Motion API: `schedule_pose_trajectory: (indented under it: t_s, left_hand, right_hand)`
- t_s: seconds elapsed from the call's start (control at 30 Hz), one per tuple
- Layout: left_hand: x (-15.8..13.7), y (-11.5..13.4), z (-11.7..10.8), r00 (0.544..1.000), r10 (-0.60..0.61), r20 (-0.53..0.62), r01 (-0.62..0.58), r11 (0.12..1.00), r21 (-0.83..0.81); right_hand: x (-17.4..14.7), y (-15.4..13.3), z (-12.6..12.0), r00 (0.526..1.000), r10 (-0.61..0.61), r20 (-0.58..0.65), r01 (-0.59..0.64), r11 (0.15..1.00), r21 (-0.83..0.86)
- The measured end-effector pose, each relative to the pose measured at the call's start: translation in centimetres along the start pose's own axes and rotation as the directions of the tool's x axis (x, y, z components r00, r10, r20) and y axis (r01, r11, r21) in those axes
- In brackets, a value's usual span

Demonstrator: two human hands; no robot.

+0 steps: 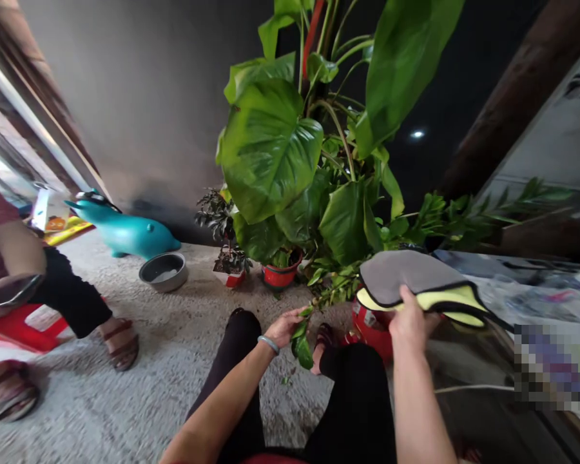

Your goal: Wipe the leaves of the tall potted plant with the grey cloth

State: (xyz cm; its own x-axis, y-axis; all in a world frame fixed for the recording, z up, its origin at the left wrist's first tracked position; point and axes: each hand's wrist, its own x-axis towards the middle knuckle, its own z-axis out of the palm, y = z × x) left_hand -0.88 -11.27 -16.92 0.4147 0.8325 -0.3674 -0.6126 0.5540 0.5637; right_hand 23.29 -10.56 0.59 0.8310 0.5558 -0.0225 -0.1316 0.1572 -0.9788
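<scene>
My left hand (284,327), with a bracelet at the wrist, pinches a leafy plant stem (301,348) above the concrete floor. Green leaves hang below the fingers, and the stem runs up toward the small-leaved foliage (341,283) on the right. My right hand (410,325) grips a cleaning cloth (415,274), grey on top with yellow beneath and black edging. Under the cloth stands a red container (371,328), partly hidden by the cloth and my hand. Large broad leaves (273,148) of a tall plant rise in front of me.
A red pot (283,274) and a small potted plant (231,264) stand by the dark wall. Leftward are a grey basin (164,272), a teal animal toy (125,227) and a seated person (17,258). A cluttered table (493,287) lies on the right.
</scene>
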Motion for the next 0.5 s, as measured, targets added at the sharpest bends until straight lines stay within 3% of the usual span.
schedule_pose_trajectory:
  t_s: [0.07,0.13,0.27,0.33,0.4,0.5]
  left_hand:
    - [-0.2,-0.5,0.0,1.000,0.013,-0.004,-0.013,1.000,-0.001]
    - [-0.3,-0.9,0.1,0.999,0.040,-0.003,-0.040,0.999,0.017]
    - [-0.6,-1.2,0.0,0.998,0.053,-0.040,-0.049,0.995,0.092]
    - [-0.8,-1.2,-0.1,0.999,0.029,-0.017,-0.028,0.996,0.088]
    - [-0.9,-1.1,-0.2,1.000,0.016,0.018,-0.017,0.999,0.050]
    - [-0.9,-1.2,-0.5,1.000,0.005,0.023,-0.005,1.000,0.016]
  right_hand:
    - [-1.8,1.4,1.8,0.984,0.092,0.154,-0.075,0.991,-0.115]
    - [-5.1,3.7,1.8,0.919,0.216,0.331,-0.151,0.966,-0.210]
    - [-10.3,6.7,-3.1,0.758,0.388,0.524,-0.209,0.906,-0.367]
    - [-10.4,6.1,-5.8,0.725,0.432,0.537,-0.212,0.881,-0.423]
    - [-8.9,4.2,-7.2,0.772,0.407,0.489,-0.213,0.889,-0.405]
    - [-5.6,1.1,-6.2,0.925,0.211,0.317,-0.134,0.959,-0.248]
